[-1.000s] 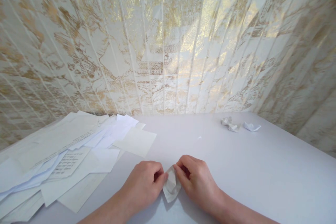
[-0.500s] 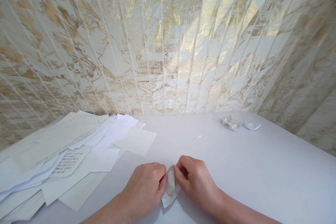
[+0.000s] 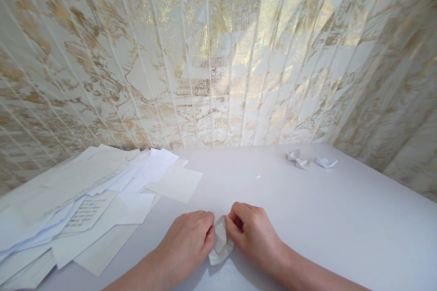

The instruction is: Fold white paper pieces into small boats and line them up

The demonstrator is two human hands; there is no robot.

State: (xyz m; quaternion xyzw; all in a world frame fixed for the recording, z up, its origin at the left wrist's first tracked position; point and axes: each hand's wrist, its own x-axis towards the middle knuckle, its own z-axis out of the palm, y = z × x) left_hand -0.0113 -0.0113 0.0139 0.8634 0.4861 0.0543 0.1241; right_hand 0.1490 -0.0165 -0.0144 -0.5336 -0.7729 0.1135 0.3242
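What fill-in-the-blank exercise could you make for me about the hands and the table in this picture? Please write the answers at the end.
1. The left hand and the right hand hold a folded piece of ____.
2. A pile of loose sheets covers the ____ side of the table.
3. A white folded shape lies near the table's far ____ corner.

Missing words: paper; left; right.

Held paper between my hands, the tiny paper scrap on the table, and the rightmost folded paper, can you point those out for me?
Held paper [image 3: 221, 242]: head view, on its creased middle.
Paper scrap [image 3: 258, 177]: head view, on its middle.
Rightmost folded paper [image 3: 326, 163]: head view, on its near side.
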